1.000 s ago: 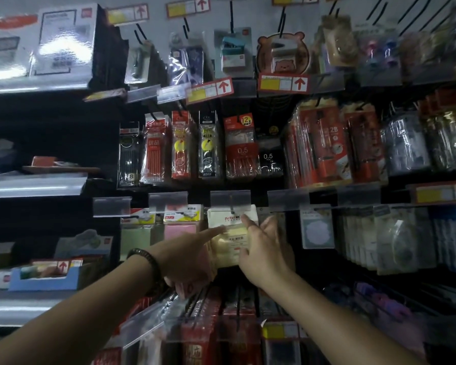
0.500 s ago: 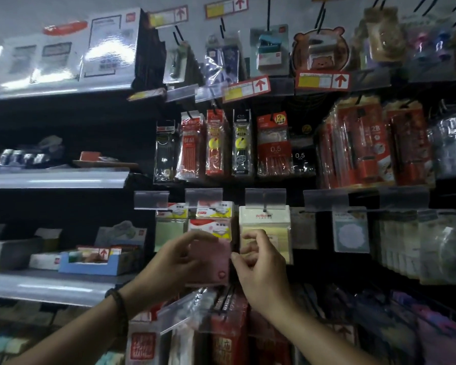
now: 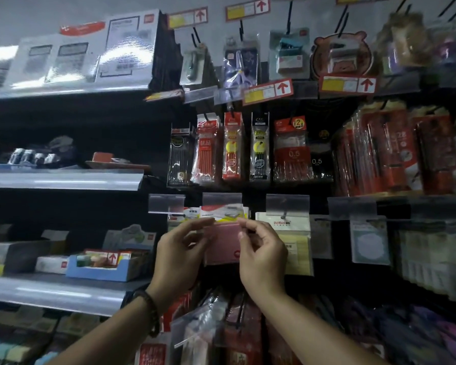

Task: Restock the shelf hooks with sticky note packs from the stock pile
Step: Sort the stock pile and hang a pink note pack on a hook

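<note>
In the head view, the left hand (image 3: 178,255) and right hand (image 3: 262,255) are holding a pink sticky note pack (image 3: 221,243) up at the hook row. The left fingers (image 3: 195,224) are pinching its top left corner and the right fingers (image 3: 253,225) its top right corner. Its header is sitting just under a clear label holder (image 3: 221,202), against other hanging packs; whether it is on the hook cannot be told. A yellow pack (image 3: 296,248) is hanging just to the right.
</note>
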The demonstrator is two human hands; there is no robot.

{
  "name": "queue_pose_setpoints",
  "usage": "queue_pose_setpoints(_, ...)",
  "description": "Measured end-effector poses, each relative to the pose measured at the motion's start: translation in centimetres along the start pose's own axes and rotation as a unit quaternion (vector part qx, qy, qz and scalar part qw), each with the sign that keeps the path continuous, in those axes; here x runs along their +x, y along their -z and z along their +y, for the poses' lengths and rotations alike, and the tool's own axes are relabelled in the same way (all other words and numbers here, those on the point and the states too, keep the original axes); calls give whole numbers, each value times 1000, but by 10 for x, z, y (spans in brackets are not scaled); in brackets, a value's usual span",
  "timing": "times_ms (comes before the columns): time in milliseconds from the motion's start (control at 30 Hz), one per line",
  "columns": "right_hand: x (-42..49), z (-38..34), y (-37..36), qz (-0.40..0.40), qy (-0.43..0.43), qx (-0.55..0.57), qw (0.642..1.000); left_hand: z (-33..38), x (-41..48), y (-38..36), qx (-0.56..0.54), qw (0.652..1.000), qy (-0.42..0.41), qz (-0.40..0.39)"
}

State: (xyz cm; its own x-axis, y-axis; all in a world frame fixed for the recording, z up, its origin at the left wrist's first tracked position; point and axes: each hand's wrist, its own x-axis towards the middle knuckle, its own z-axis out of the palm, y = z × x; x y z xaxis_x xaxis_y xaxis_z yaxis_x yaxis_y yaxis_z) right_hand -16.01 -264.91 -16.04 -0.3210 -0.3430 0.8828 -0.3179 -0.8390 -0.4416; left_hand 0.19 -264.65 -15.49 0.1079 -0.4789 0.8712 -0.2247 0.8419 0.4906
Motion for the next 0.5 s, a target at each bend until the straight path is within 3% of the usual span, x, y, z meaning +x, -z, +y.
queue_pose_setpoints(267,12,10,-7,10,21,-60,998,-9,22,-7,87,996,-15,-12)
queue_pose_setpoints(400,15,9,-4,-38,15,-122,992,-13,29,-6,175,983,-34,-49)
queue_pose_setpoints(500,16,2,-2,-123,10,-261,958,-12,34,-9,213,974,-15,-70)
